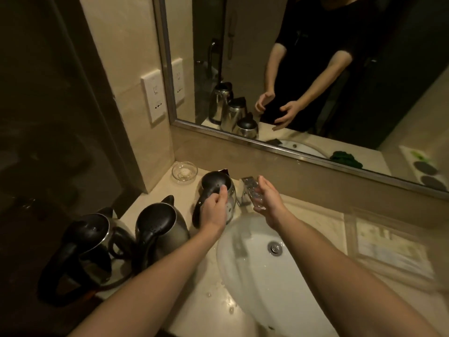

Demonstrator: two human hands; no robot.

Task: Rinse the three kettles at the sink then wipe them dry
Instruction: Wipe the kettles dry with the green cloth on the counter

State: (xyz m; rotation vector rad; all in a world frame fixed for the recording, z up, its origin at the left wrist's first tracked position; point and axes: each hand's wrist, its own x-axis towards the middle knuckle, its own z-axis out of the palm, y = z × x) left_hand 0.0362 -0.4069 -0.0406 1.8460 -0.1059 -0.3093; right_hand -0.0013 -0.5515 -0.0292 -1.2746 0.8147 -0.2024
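Observation:
Three steel kettles with black lids and handles stand in a row on the counter left of the sink [245,283]. The far kettle [215,182] is beside the faucet [250,186], the middle kettle [162,224] is behind it, and the near kettle [90,239] sits at the counter's front left. Water drops show on the lids. My left hand [215,209] is over the far kettle's handle, thumb at the lid's edge, fingers loosely curved and not closed round it. My right hand [269,200] hovers open just right of the faucet, palm turned toward it.
A small glass dish [184,171] sits in the back left corner by the wall. A mirror [315,69] runs along the back and reflects a green cloth [345,159] on the counter's right. A clear tray [388,249] lies right of the basin. Drops wet the counter.

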